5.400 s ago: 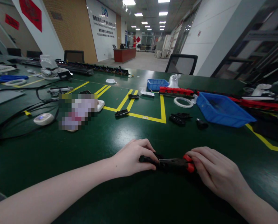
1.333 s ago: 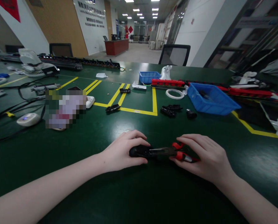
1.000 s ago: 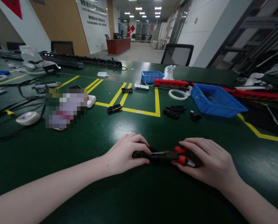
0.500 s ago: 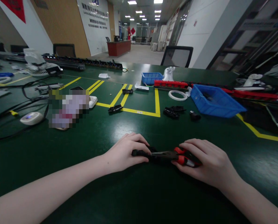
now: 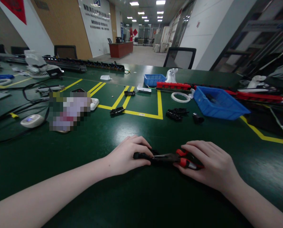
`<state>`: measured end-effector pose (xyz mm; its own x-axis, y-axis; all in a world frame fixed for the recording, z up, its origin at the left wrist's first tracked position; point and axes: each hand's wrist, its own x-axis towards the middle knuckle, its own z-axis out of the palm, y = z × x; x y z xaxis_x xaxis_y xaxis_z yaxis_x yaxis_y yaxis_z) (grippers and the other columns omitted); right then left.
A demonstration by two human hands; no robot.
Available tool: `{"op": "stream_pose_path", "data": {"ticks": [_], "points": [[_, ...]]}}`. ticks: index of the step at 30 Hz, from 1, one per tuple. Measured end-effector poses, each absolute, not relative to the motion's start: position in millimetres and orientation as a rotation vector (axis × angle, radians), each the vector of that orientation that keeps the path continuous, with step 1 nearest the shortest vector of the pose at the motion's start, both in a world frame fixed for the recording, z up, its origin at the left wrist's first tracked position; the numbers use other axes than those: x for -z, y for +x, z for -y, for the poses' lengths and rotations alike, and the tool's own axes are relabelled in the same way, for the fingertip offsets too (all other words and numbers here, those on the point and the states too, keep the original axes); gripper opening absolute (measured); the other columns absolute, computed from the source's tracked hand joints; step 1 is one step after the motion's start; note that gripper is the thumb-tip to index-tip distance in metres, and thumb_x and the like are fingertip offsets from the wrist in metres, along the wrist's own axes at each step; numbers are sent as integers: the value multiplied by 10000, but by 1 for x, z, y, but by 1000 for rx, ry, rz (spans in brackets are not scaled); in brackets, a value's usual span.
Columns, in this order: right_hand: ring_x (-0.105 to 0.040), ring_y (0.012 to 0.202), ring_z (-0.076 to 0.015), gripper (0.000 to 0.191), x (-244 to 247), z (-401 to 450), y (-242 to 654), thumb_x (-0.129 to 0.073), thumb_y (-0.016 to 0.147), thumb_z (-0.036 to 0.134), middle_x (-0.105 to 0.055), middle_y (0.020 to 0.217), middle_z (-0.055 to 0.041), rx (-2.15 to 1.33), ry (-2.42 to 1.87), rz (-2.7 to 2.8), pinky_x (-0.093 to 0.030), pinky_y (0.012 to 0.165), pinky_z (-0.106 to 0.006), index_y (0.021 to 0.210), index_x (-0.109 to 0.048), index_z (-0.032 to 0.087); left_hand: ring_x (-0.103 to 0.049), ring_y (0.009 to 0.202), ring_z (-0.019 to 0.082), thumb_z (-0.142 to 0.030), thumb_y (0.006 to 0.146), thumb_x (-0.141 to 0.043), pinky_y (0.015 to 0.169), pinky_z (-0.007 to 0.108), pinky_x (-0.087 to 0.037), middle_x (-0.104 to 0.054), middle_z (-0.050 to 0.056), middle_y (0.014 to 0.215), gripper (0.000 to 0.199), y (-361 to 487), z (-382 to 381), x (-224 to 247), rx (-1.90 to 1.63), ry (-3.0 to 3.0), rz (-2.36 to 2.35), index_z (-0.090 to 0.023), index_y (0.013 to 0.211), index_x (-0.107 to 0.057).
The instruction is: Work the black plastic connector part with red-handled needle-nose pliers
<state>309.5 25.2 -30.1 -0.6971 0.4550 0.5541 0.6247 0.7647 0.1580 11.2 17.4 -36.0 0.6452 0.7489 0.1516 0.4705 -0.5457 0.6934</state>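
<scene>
Evidently, work is under way, lower centre; nothing looks finished.
One black part (image 5: 140, 155) is pinched in the left hand (image 5: 128, 156), fingers closed; red-handled pliers (image 5: 168, 157), tips near it, are held in the right hand (image 5: 210, 163), fingers half-curled; loose black parts (image 5: 174, 115) are seen right of centre.

Your left wrist (image 5: 102, 167) is bare, and you carry one small round spot (image 5: 109, 165) on it. Just beyond that wrist, your left hand (image 5: 132, 155) is bare too, with slender fingers. Behind the wrist, your left forearm (image 5: 56, 193) is uncovered and smooth, thickening gradually. Well to the wrist's right, your right hand (image 5: 210, 161) and right forearm (image 5: 255, 202) are likewise bare, the fingers equally slim.
</scene>
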Motion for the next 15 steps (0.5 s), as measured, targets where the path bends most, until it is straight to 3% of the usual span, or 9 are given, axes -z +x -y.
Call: {"op": "stream_pose_path", "data": {"ticks": [6,15], "points": [[-666,734,-197,290,30,-24,307,-659,852,402,-698,902,-101,420,-812,2470,-543,611,-321,999,-635,153,-556,1133,234,-294,888,-702,1004,429,-398,-627,29,1193,169,10,-17,36,-582,2235,-947,-264,1055,-713],[-661,739,-196,418,30,-26,310,-699,819,515,-702,902,-102,395,-813,2458,-537,623,-319,1012,-660,146,-564,1135,236,-305,911,-675,991,432,-415,-621,43,1205,182,10,-16,34,-577,2252,-936,-257,1082,-714]]}}
